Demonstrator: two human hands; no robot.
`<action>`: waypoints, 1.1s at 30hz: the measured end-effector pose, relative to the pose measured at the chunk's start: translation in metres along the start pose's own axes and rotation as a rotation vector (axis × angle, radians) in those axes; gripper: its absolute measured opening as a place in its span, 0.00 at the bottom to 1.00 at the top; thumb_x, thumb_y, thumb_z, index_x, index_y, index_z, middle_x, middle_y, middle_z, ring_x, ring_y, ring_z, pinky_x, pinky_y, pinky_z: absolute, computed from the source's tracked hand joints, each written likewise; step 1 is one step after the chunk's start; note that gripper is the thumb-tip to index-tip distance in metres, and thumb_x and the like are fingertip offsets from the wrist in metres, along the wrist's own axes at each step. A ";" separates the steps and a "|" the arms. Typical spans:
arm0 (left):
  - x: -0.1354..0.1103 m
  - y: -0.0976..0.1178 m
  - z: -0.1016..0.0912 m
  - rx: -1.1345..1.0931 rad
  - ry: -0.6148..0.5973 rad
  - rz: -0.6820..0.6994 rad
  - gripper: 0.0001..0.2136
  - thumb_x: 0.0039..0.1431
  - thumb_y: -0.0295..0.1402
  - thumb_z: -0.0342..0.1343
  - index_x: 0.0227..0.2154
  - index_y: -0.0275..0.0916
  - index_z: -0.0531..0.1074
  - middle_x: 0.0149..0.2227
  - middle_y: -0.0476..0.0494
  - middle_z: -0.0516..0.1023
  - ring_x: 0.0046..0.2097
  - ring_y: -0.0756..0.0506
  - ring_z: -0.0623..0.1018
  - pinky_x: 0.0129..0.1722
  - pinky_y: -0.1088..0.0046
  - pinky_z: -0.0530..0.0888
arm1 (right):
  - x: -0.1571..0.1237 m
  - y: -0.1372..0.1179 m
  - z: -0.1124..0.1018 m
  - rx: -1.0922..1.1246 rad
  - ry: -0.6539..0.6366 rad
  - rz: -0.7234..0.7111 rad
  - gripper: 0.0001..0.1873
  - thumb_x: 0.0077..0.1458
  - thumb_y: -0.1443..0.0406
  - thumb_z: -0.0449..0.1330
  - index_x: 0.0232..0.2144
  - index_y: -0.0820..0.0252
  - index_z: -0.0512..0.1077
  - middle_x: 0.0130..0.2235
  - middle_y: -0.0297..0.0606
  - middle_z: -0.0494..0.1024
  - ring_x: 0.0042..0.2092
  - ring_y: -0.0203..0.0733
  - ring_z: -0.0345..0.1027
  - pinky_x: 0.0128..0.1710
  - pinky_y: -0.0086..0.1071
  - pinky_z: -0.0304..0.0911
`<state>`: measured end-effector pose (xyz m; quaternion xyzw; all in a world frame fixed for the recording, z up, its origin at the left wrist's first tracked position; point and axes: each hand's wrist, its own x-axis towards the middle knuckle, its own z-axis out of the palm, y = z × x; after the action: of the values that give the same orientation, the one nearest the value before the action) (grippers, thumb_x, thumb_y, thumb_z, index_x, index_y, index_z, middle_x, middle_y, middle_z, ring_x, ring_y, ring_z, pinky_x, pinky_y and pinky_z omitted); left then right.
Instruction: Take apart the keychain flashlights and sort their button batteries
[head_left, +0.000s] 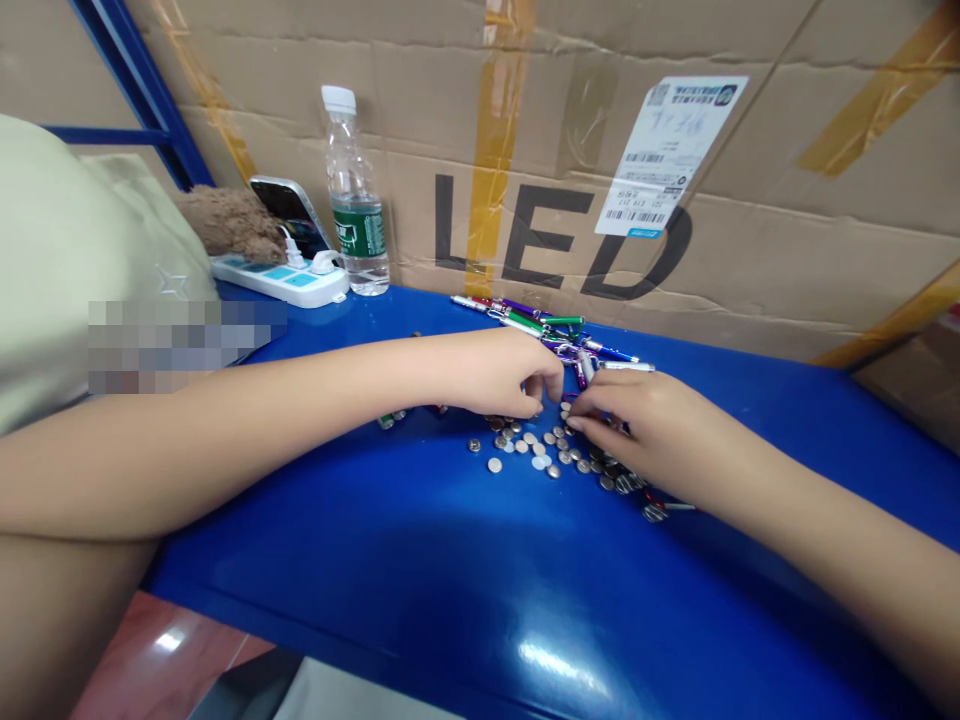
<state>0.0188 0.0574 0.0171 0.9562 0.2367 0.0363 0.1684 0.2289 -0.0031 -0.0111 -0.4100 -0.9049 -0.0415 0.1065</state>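
Several small silver button batteries (541, 452) lie scattered on the blue table (465, 590). My left hand (504, 372) rests over their far side with fingers curled down, pinching among them. My right hand (639, 425) lies on the batteries' right side, fingers bent and pressed to the pile; what either hand pinches is too small to make out. Just behind the hands lies a heap of small coloured keychain flashlights (551, 328) with carabiner clips.
A big cardboard box marked LED (570, 180) walls off the back of the table. At the back left stand a water bottle (355, 200), a white power strip (281, 280), a propped phone (289, 208) and a brown plush item (232, 222). A pale cushion (67, 250) sits left.
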 end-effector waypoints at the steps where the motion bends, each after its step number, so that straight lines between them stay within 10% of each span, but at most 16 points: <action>1: 0.000 0.001 0.000 0.013 0.009 -0.009 0.15 0.53 0.27 0.52 0.42 0.42 0.77 0.32 0.51 0.80 0.29 0.52 0.75 0.28 0.77 0.65 | -0.001 0.000 0.000 0.008 0.000 -0.002 0.10 0.61 0.66 0.55 0.33 0.59 0.76 0.32 0.39 0.76 0.35 0.41 0.70 0.38 0.35 0.65; 33: -0.011 0.007 -0.022 0.095 -0.222 -0.077 0.09 0.53 0.28 0.57 0.35 0.43 0.80 0.32 0.53 0.80 0.26 0.54 0.73 0.29 0.78 0.67 | -0.002 -0.003 -0.002 0.089 -0.043 0.068 0.06 0.53 0.72 0.61 0.28 0.57 0.75 0.30 0.34 0.77 0.33 0.38 0.71 0.32 0.30 0.63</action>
<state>0.0093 0.0533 0.0407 0.9514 0.2547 -0.0875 0.1495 0.2278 -0.0068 -0.0096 -0.4361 -0.8935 0.0114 0.1063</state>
